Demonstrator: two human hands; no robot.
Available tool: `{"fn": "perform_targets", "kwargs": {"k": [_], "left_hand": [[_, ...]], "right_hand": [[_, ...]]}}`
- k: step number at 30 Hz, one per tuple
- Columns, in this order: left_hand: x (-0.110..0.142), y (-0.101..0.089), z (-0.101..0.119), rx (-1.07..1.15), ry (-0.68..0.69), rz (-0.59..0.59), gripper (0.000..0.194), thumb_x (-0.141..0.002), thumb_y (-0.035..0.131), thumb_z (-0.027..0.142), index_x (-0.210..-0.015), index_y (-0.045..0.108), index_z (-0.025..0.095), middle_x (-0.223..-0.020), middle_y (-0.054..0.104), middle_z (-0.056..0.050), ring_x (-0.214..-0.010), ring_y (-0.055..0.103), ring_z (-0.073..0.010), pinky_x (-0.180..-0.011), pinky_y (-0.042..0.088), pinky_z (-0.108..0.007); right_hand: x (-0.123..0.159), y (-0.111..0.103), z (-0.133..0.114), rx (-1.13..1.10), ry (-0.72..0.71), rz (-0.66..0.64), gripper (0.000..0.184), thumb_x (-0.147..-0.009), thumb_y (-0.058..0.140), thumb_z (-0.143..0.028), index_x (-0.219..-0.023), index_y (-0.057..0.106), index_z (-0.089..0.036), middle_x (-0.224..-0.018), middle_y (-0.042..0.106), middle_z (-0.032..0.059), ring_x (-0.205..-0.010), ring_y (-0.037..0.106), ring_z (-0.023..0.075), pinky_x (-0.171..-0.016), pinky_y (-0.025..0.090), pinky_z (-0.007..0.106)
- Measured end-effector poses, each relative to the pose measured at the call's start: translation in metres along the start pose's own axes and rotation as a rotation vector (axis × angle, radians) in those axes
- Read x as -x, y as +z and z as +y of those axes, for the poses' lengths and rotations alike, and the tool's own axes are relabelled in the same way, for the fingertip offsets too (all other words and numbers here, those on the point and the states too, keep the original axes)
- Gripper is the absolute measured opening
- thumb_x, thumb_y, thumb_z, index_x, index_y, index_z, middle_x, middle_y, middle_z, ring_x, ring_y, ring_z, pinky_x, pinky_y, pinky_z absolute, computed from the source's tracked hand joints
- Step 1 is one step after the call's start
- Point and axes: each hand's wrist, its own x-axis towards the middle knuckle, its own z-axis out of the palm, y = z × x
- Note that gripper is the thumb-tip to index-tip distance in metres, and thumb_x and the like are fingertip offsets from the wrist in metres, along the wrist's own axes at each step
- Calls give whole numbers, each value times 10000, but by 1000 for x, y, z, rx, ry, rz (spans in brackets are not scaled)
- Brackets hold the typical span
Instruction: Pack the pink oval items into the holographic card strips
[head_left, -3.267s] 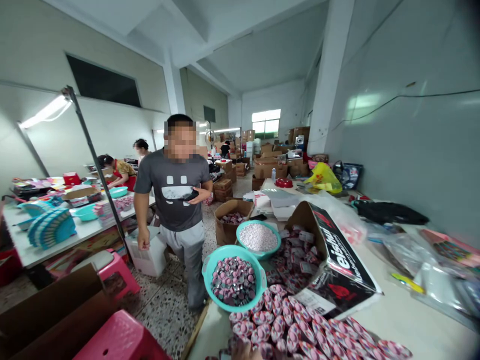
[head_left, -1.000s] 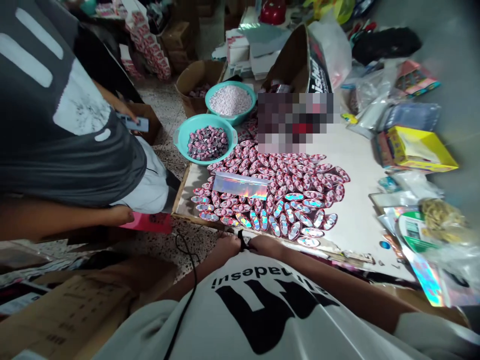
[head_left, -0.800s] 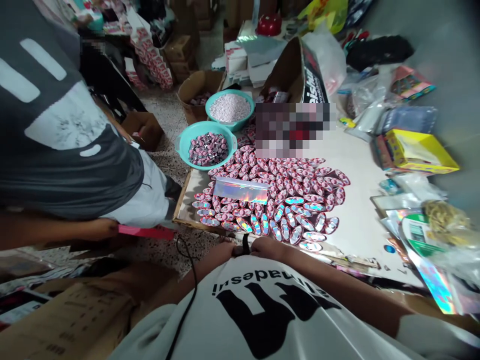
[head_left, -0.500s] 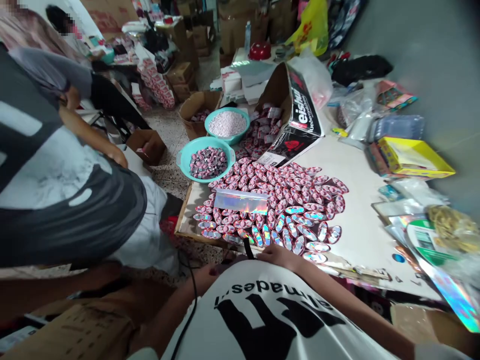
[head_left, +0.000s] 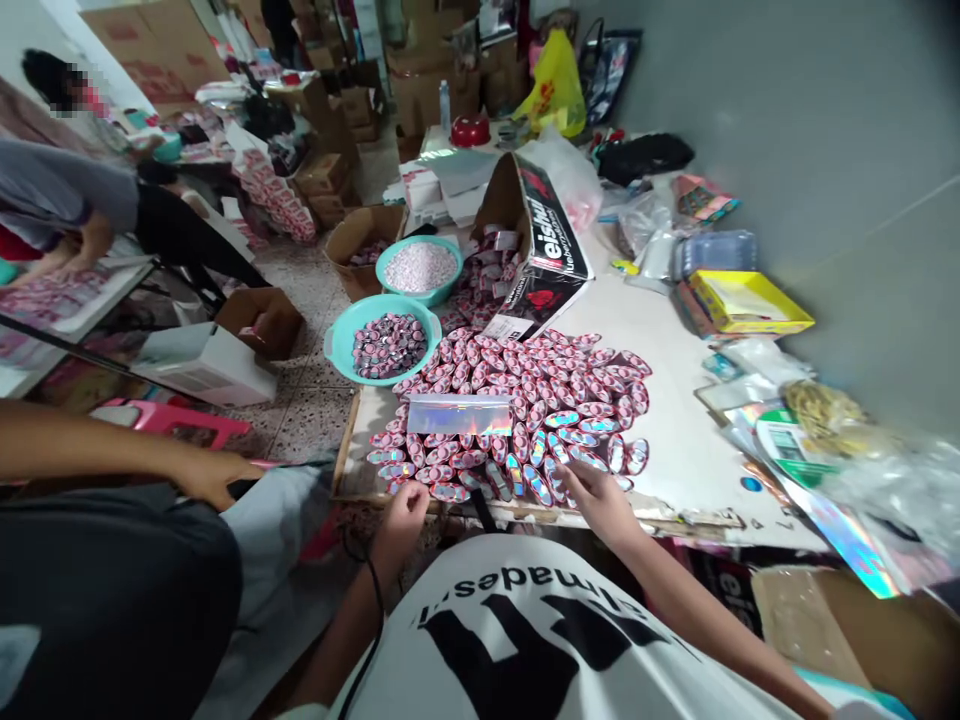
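Observation:
A wide spread of small pink and holographic oval packets (head_left: 525, 400) covers the near part of the white table (head_left: 675, 440). A flat holographic strip (head_left: 457, 414) lies on top of them. My right hand (head_left: 600, 497) reaches to the near edge of the pile, fingers spread over the closest packets. My left hand (head_left: 405, 512) is curled closed at the table's front edge, just below the packets; what it holds, if anything, is hidden. A black cord (head_left: 484, 510) runs between my hands.
A teal basin of round pieces (head_left: 386, 340) and a second teal basin of pale pieces (head_left: 418, 268) stand at the table's left edge. A tipped printed carton (head_left: 544, 250) spills more packets. A yellow box (head_left: 742, 305) and plastic bags lie right. Another person's arm (head_left: 112, 455) reaches in at left.
My hands have come apart from the cord at my chest; the right has moved up onto the packets. The person at left has bent lower and shifted out of the centre.

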Motion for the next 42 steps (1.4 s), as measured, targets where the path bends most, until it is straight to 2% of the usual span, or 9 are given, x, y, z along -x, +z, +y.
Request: {"fn": "perform_targets", "kwargs": {"k": [6,9,12,17,21,25,30,36,42], "left_hand": [[-67,-12,58,-374,408,458,459,-849,548,249,-1305,531,193,-1217,610,-146,-1172,550,-298,-1032,430,-446],[-105,-14,87,-598,516,478,664,-794,636,210,-1427,437,207,-1465,425,-159,-1366,370,-352,-1135,311,-513],[-133,-10,99,-738,541,341,672,-767,673,193,-1408,472,219,-1471,435,-147,-1377,356,-354,-1177,187,-576],[-145,2,82,-802,582,-52,198,-812,658,322,-978,728,239,-1288,616,-80,-1236,506,-307,-1165,182,-595],[-145,9,60,-693,605,-185,259,-813,648,461,-866,740,225,-1374,553,-67,-1259,473,-292,-1082,359,-460],[-161,14,50,-623,533,-85,191,-782,696,333,-938,697,223,-1200,622,-63,-1113,545,-249,-1013,409,-394],[-184,17,35,-555,468,63,587,-622,833,362,-1152,645,193,-1159,599,-103,-1104,542,-289,-1006,426,-403],[-193,13,11,-353,556,37,305,-790,682,286,-1079,706,191,-1051,630,-81,-1030,592,-228,-958,484,-353],[-193,6,18,-374,509,31,200,-806,633,271,-964,721,188,-1008,669,-80,-986,612,-213,-951,485,-338]], "right_hand": [[6,2,-3,-58,-188,188,385,-958,440,-489,-807,644,-200,-828,668,79,-776,619,207,-712,478,303],[14,5,-1,-42,-216,204,347,-972,438,-429,-827,652,-197,-872,674,90,-808,635,212,-731,494,313],[19,6,-2,-13,-274,168,301,-979,440,-375,-900,671,-198,-940,681,98,-859,652,214,-764,511,319],[25,1,2,38,-295,266,263,-975,459,-320,-893,678,-201,-956,685,102,-883,660,213,-777,520,322],[27,0,4,63,-231,311,257,-965,483,-331,-860,680,-203,-929,687,93,-834,664,206,-752,523,314],[17,6,-10,38,-218,220,260,-974,464,-320,-871,671,-201,-884,682,80,-794,659,189,-713,521,296],[6,5,-24,44,-279,152,244,-975,460,-310,-911,670,-203,-922,684,90,-843,656,196,-749,522,306],[19,0,-9,60,-159,233,288,-961,480,-386,-870,681,-201,-905,689,92,-825,660,210,-739,526,313],[38,8,-4,49,-57,239,360,-959,456,-450,-836,683,-199,-888,697,96,-825,658,223,-747,528,325]]}}
